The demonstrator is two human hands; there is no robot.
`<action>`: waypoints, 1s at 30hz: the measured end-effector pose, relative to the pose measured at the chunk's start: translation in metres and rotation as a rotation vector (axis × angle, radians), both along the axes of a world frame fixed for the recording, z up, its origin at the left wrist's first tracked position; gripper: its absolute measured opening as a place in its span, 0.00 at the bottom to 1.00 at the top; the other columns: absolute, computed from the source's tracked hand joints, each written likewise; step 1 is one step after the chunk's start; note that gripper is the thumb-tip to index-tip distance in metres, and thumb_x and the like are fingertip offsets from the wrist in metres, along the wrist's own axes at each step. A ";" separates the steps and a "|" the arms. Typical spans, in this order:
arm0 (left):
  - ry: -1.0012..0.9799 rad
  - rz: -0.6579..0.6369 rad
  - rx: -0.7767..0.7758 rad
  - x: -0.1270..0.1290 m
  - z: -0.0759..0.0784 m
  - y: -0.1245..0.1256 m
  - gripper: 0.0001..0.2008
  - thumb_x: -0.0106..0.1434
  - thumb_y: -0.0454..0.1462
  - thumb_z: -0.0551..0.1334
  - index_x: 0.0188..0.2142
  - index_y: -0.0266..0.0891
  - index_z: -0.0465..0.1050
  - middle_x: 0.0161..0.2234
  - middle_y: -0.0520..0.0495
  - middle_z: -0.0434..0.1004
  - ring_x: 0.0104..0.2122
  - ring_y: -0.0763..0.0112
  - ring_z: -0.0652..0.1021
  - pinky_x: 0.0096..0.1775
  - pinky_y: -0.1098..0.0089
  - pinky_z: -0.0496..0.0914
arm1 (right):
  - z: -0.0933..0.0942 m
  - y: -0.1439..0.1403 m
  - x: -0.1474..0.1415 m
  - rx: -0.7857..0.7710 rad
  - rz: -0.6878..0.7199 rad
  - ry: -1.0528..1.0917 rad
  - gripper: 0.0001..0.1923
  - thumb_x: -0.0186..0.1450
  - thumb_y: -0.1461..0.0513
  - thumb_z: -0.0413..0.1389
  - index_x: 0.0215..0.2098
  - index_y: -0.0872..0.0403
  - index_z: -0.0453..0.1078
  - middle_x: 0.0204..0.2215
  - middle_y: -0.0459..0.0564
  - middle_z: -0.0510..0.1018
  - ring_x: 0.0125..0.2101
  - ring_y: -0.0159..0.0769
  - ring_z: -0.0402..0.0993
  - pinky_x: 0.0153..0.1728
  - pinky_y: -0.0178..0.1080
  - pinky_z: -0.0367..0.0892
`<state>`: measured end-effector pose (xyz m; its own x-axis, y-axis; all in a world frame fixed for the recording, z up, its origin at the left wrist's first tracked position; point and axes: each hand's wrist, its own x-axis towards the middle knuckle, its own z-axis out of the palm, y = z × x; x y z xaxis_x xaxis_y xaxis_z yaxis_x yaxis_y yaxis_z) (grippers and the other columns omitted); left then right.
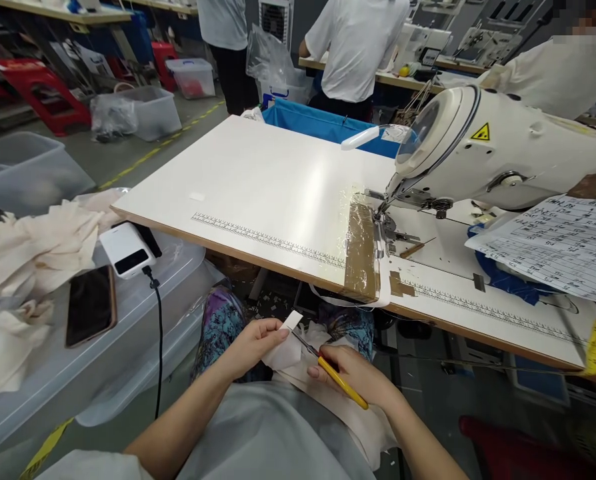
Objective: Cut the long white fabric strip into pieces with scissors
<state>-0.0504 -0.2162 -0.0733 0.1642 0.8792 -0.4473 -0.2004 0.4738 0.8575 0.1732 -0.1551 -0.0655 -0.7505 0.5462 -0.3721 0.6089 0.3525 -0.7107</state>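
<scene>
Low in the middle of the frame, both hands worked over the person's lap. The left hand (258,347) was closed in a pinch on a small white label (291,321), holding it up by thumb and fingertips, with a piece of white fabric (283,357) bunched under the palm. The right hand (355,373) was wrapped around yellow-handled snips (341,381), whose metal blades pointed up and left and met the lower edge of the label. More pale cloth lay draped across the lap beneath both hands.

Above the hands, across the centre of the frame, stretched the white tabletop (258,180), with a printed ruler strip (268,239) along its near edge and a patch of brown tape (361,250) beside the needle area. At the upper right stood a white sewing machine (498,143), and a printed sheet of paper (563,243) lay on its bed at the right edge.

At the left of the frame, a clear plastic bin (128,347) carried a dark phone (91,305) lying flat and a white power bank (127,250) with a black cable hanging from it. Cream cloth (28,247) was heaped at the far left. At the top of the frame, people in white shirts stood at other benches.
</scene>
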 end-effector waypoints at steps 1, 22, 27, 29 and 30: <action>0.001 0.001 -0.004 0.001 0.000 0.000 0.26 0.53 0.57 0.65 0.28 0.33 0.69 0.22 0.53 0.65 0.22 0.78 0.63 0.25 0.76 0.56 | 0.000 -0.001 0.000 0.037 -0.002 -0.014 0.26 0.64 0.43 0.50 0.20 0.52 0.52 0.17 0.40 0.58 0.19 0.29 0.54 0.21 0.34 0.45; -0.007 -0.015 0.005 0.004 -0.004 -0.004 0.25 0.53 0.56 0.65 0.29 0.34 0.69 0.23 0.52 0.67 0.22 0.77 0.65 0.25 0.76 0.58 | 0.006 -0.007 -0.003 0.327 -0.038 -0.064 0.24 0.63 0.44 0.52 0.20 0.52 0.56 0.16 0.44 0.64 0.17 0.31 0.57 0.21 0.35 0.43; 0.007 -0.038 0.001 0.008 0.002 -0.005 0.26 0.53 0.57 0.65 0.28 0.34 0.69 0.23 0.52 0.67 0.22 0.77 0.65 0.25 0.76 0.58 | 0.003 -0.008 -0.006 0.339 -0.040 -0.076 0.25 0.63 0.44 0.53 0.20 0.52 0.58 0.17 0.45 0.66 0.18 0.32 0.59 0.21 0.35 0.44; 0.004 -0.040 -0.001 0.010 0.003 -0.006 0.26 0.53 0.57 0.65 0.28 0.34 0.68 0.22 0.52 0.66 0.22 0.77 0.64 0.25 0.76 0.58 | 0.000 -0.010 -0.003 0.310 -0.059 -0.100 0.26 0.63 0.43 0.53 0.19 0.52 0.56 0.16 0.44 0.65 0.18 0.31 0.59 0.21 0.34 0.44; 0.003 -0.037 0.001 0.011 0.003 -0.006 0.26 0.53 0.57 0.65 0.28 0.34 0.68 0.22 0.52 0.65 0.22 0.77 0.64 0.25 0.76 0.58 | -0.001 -0.011 -0.001 0.297 -0.077 -0.105 0.26 0.63 0.43 0.52 0.19 0.52 0.55 0.16 0.44 0.65 0.18 0.31 0.59 0.21 0.34 0.45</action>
